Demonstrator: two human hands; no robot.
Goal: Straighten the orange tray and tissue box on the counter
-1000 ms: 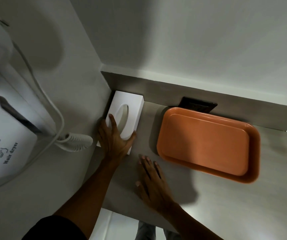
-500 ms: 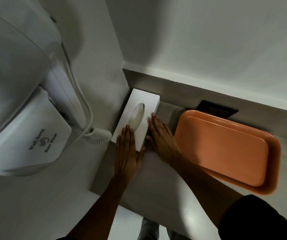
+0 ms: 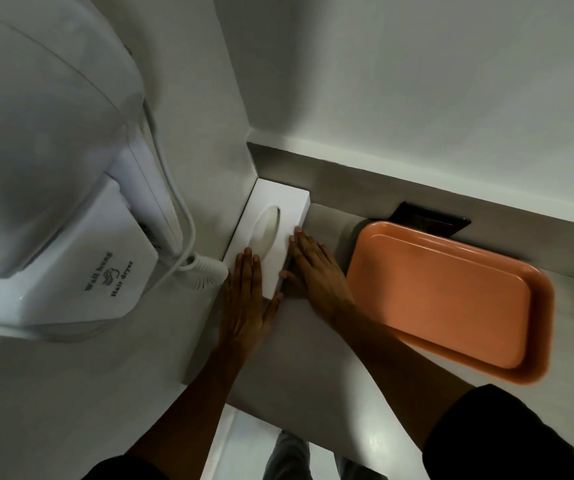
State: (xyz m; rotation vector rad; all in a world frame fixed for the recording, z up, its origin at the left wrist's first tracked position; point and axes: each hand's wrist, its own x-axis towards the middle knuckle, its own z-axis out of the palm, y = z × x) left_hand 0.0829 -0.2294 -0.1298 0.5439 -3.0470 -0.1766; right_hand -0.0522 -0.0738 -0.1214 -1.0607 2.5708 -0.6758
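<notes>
Pressing the box point(image 3: 271, 233) into the far left corner of the counter point(image 3: 313, 348), I have my left hand point(image 3: 248, 299) flat on its near end, fingers together and straight, thumb hooked at the near right corner. My right hand point(image 3: 315, 268) lies along the box's right side, fingers nearly together, tips touching the top edge. Neither hand grips; both just push.

Risks, as I judge them: a hard shove could crush the light box against the wall, and uneven pressure could skew it. The dryer cord point(image 3: 206, 271) hangs just beside my left hand, so a careless wrist could snag it. The tray point(image 3: 451, 296) lies to the right, apart from the box and angled to the back ledge, not yet straightened.

Since half a second ago, both hands have barely shifted; a second ago my right hand lay on the bare counter.
</notes>
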